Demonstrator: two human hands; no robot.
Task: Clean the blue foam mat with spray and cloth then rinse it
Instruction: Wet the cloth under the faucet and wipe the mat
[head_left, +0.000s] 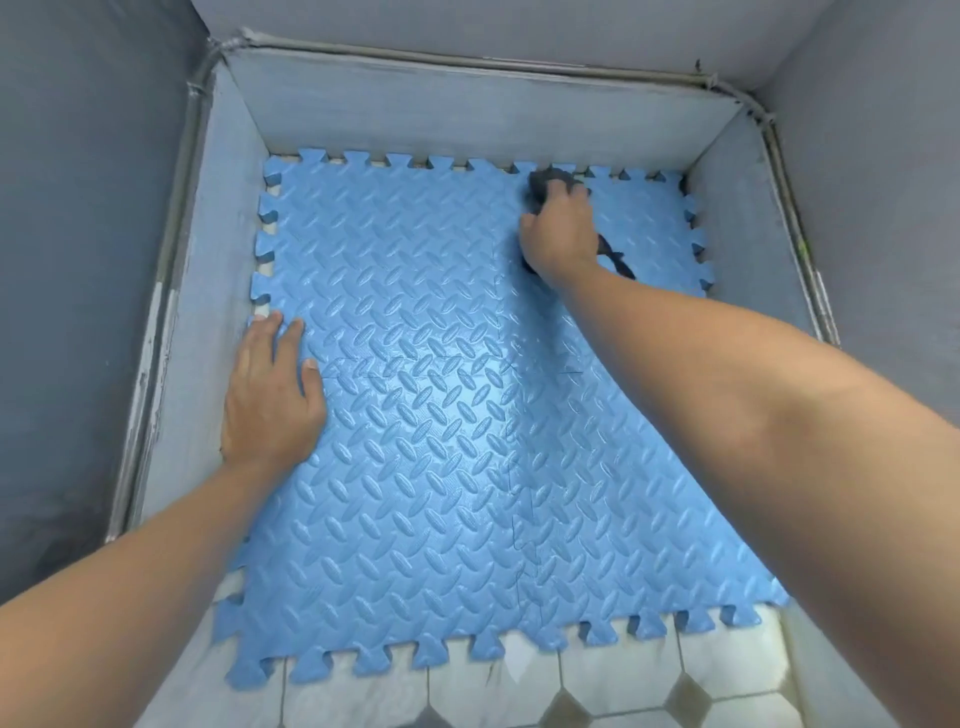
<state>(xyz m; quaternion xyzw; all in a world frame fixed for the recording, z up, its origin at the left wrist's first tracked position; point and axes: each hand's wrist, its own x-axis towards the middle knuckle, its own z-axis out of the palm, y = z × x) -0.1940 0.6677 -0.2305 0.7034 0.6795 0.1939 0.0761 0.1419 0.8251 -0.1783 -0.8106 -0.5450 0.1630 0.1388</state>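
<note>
The blue foam mat, made of interlocking tiles with a raised diamond-plate pattern and puzzle-tooth edges, lies flat on the floor of a walled basin. My right hand reaches to the mat's far right part and is closed over a dark grey cloth, pressing it onto the mat near the far edge. A dark strand of the cloth trails out to the right of my wrist. My left hand lies flat, fingers spread, on the mat's left edge. No spray bottle is in view.
Low grey walls enclose the mat on the left, far and right sides, with a metal pipe along their top. White floor tiles with dark diamond insets show in front of the mat's near edge.
</note>
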